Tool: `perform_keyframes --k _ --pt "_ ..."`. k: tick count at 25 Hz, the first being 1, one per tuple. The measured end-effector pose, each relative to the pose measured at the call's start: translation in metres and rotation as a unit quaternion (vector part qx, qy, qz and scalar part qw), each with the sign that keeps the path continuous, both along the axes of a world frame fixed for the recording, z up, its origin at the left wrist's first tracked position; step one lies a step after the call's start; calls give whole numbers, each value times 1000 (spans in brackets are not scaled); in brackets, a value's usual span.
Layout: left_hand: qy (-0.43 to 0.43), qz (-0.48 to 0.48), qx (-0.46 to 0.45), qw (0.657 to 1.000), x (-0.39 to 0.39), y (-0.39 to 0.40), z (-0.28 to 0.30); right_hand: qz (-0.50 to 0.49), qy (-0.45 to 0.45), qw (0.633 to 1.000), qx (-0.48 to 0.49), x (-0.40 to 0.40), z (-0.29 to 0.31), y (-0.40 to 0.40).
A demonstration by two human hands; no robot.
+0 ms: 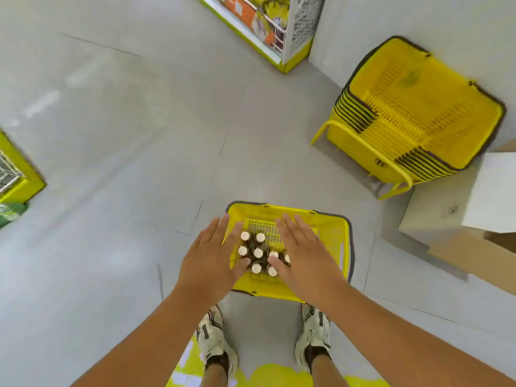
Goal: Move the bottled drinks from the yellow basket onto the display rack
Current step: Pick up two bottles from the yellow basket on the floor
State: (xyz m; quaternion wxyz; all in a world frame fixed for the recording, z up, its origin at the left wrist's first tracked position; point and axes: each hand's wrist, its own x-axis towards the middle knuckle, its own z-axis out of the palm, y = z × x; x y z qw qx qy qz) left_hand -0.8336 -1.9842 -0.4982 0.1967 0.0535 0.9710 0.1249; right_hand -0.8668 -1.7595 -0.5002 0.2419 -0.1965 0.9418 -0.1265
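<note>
We hold our left hand [211, 256] and right hand [303, 254] flat, fingers spread, empty, above the dark pale-capped bottles [258, 252] in the yellow plastic basket [332, 233].

I count about eight dark, pale-capped bottled drinks [258, 252], some possibly hidden by hands, in one yellow plastic basket [329, 233]; a nested stack of yellow baskets [418, 113] nearby.

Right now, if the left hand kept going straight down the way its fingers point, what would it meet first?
Probably the capped bottles in the yellow basket; the left hand hangs open over their left side, though depth is unclear.
</note>
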Motion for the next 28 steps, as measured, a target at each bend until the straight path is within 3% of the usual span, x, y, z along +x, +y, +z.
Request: perform_keyframes --k 7,14,21,25,28 --pt "-50 5 15 999 -16 5 -173 -48 -71 996 -15 0 -174 0" --pt "-118 30 48 991 -17 2 -290 -53 -112 992 -26 -6 -296 -16" --pt "-155 94 105 978 -30 15 -370 -70 -173 979 -78 -19 -369 -25" --pt "-140 239 175 945 -28 18 -388 -116 -176 972 -108 -27 -386 -29" --pt "-122 293 182 931 -34 22 -392 -138 -168 968 -126 -30 -390 -35"
